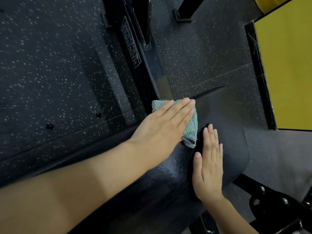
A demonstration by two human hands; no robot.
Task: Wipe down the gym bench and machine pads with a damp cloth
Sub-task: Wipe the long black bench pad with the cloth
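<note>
Floor: dark rubber floor with pale specks, crossed by thin seams.
Wall: yellow panel stood at right, black edging down its left side.
Equipment: glossy black beam carried a white-lettered label; bolted bracket sat lower right.
Light: dim.

On my feed the bare left arm reaches in long from the lower left, left hand flat, palm down, fingers straight and together, right hand flat just beside it, thumb slightly out.
</note>
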